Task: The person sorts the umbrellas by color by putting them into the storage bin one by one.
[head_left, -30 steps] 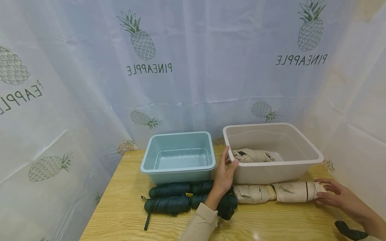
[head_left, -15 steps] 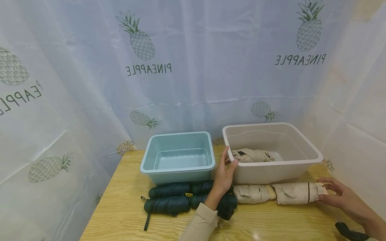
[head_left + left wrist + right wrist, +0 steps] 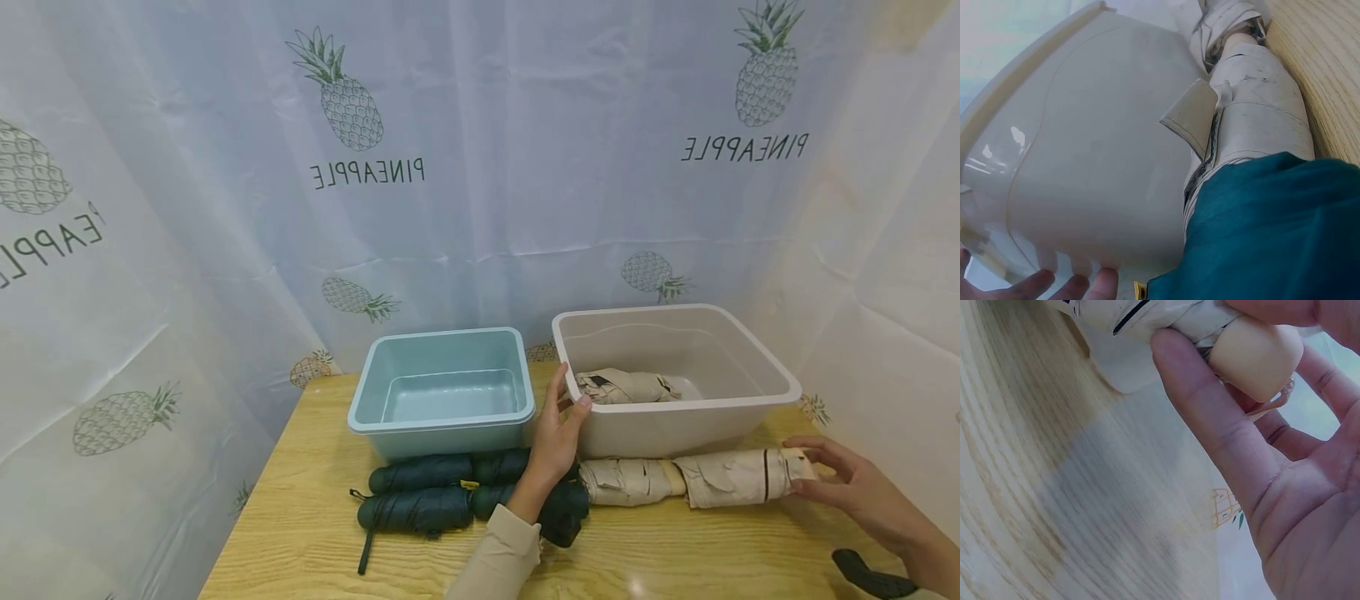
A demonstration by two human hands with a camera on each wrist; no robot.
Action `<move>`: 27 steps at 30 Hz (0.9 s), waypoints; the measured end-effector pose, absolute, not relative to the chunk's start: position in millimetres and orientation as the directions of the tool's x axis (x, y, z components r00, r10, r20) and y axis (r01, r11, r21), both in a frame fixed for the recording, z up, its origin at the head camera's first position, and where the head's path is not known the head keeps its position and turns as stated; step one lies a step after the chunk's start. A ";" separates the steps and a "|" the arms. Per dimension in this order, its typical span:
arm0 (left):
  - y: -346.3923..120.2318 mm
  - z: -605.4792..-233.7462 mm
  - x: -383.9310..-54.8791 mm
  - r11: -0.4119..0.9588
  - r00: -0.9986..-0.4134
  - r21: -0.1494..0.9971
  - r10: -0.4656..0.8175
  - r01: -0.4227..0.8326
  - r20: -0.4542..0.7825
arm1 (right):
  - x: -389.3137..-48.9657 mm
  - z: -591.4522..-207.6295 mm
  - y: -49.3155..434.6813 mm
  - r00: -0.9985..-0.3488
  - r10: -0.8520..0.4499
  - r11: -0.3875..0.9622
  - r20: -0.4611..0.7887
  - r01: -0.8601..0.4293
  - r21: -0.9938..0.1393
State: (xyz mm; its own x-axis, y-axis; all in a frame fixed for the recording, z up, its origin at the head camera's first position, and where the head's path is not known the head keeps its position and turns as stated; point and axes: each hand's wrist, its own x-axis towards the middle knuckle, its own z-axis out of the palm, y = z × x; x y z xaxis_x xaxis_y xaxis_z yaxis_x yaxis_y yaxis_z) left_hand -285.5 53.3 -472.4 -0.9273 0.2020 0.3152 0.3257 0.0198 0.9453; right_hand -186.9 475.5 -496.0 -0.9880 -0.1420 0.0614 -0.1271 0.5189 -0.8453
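In the head view my left hand [image 3: 553, 437] holds the front left corner of a beige plastic basin [image 3: 690, 433], its thumb at the rim. The left wrist view shows its fingertips [image 3: 1105, 281] against the basin's outer wall. A folded beige umbrella [image 3: 630, 387] lies inside. Two more folded beige umbrellas rest end to end along the basin's front. My right hand [image 3: 851, 492] grips the outer end of the right-hand umbrella [image 3: 727, 479]. Between thumb and fingers, the right wrist view shows its cream handle [image 3: 1254, 353]. The other beige umbrella [image 3: 628, 482] lies to its left.
Left of the beige basin stands a blue basin [image 3: 442, 425] with nothing visible inside. Several dark folded umbrellas [image 3: 416, 510] lie in rows before it, partly behind my left forearm. A white pineapple-print curtain [image 3: 510, 200] encloses the wooden table [image 3: 300, 508].
My right hand has moved slightly away from me, and the right-hand umbrella's outer end has risen a little with it. The left hand stays at the beige basin's corner.
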 end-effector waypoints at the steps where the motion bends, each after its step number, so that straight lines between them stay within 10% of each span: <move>1: 53.4 -472.4 -285.5 0.018 -0.927 0.945 0.203 0.326 0.316 | -186.6 -495.5 475.2 -0.988 -0.141 0.525 0.070 -0.135 -0.841; 27: 53.4 -471.8 -284.9 0.010 -0.926 0.945 0.205 0.327 0.318 | -181.5 -475.7 472.6 -0.955 -0.183 0.307 0.233 -0.280 -0.909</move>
